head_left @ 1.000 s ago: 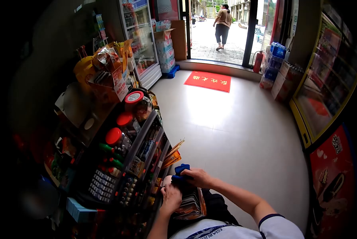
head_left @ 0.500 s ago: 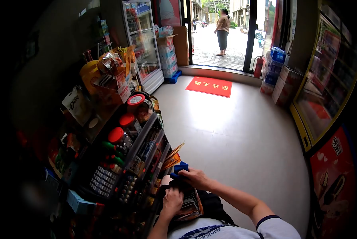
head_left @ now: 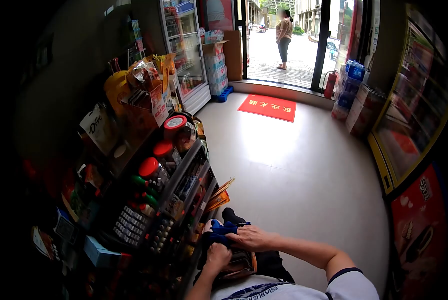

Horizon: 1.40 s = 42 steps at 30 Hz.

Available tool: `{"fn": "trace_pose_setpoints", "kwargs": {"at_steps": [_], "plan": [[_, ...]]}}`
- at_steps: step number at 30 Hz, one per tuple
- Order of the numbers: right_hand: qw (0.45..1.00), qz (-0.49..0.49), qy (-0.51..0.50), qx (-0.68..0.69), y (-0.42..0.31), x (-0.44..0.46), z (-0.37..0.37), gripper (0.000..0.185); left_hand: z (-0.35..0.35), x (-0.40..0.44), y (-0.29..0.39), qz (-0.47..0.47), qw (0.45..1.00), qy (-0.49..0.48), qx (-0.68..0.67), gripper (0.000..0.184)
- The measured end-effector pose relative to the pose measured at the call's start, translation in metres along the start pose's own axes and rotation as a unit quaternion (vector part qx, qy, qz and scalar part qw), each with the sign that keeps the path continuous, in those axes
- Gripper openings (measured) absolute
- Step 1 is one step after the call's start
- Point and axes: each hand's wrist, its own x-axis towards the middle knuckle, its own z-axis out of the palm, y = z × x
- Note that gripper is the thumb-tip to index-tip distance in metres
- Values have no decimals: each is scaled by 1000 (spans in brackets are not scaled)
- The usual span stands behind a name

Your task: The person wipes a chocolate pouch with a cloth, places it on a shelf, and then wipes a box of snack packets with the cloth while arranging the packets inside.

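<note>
A crumpled blue cloth (head_left: 223, 228) lies between my two hands, low in the view above my lap. My right hand (head_left: 251, 238) has its fingers pressed on the cloth's right side. Just below and left, my left hand (head_left: 218, 257) is closed in a fist at the cloth's lower edge; its fingertips are hidden. Beneath the hands is an open box or tray (head_left: 244, 265) of flat packets, partly covered by my forearms and shirt. Orange snack packets (head_left: 218, 201) stick out from the rack just beyond the cloth.
On the left stands a snack rack (head_left: 184, 192) with red-lidded jars (head_left: 149, 167). A red mat (head_left: 268, 108) lies before the doorway, and a person (head_left: 284, 40) stands outside. Water packs (head_left: 354, 75), a fire extinguisher (head_left: 330, 85) and a yellow-framed fridge (head_left: 384, 170) are on the right.
The blue cloth has come lower and left, more spread between my hands. My right hand has moved slightly down. Outside, the person has turned and stands nearer the doorway's middle.
</note>
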Motion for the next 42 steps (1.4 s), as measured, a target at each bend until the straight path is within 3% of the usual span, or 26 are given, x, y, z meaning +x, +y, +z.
{"fn": "trace_pose_setpoints", "kwargs": {"at_steps": [5,7,9,10,11,12,13,15,19,20,21,23,24,25,27,31,34,37,38,42], "plan": [[1000,-19,2,-24,0,-3,-3,27,9,4,-8,28,996,72,-52,30],[995,-74,70,-8,7,-9,6,24,12,0,-7,-11,995,79,-54,30],[994,-92,64,16,-1,-10,-15,25,5,-6,-1,-3,997,46,-63,23],[996,-71,18,54,-4,-13,-22,25,13,-6,-9,29,993,75,-85,30],[995,-49,-25,82,-5,-15,-33,25,17,-9,-8,68,973,160,-152,16],[989,23,-106,97,-12,-16,-52,26,25,2,-18,120,977,158,-76,15],[972,95,-184,107,-19,-18,-69,26,19,3,-12,94,981,160,-59,15],[979,128,-134,80,-25,-24,-87,25,14,1,-9,97,975,174,-100,17],[999,36,0,0,-37,-2,-77,22,14,-3,-2,103,981,148,-72,18],[998,11,43,-35,-40,9,-64,22,15,-7,2,64,971,158,-169,23],[989,-56,99,-91,-28,20,-41,24,18,-8,10,12,975,148,-167,22],[996,3,60,-67,1,27,-11,29,11,0,7,63,996,58,-29,23],[992,-9,93,-87,11,26,-7,28,3,-1,9,50,995,49,-66,29],[999,45,11,-13,14,23,-11,28,3,0,7,57,994,63,-68,29],[996,20,32,-82,11,17,-9,29,7,2,4,72,991,87,-69,28],[990,58,16,-127,-5,3,-29,29,7,4,8,87,981,145,-95,22],[984,116,-22,-135,-16,-2,-41,35,8,5,9,89,985,120,-82,21],[982,112,35,-152,-23,-10,-42,35,9,3,11,114,976,161,-94,19],[977,101,79,-168,-25,-13,-47,34,7,4,8,99,985,129,-64,17],[935,201,148,-252,-21,-23,-79,31,13,2,-4,104,972,180,-108,21]]}}
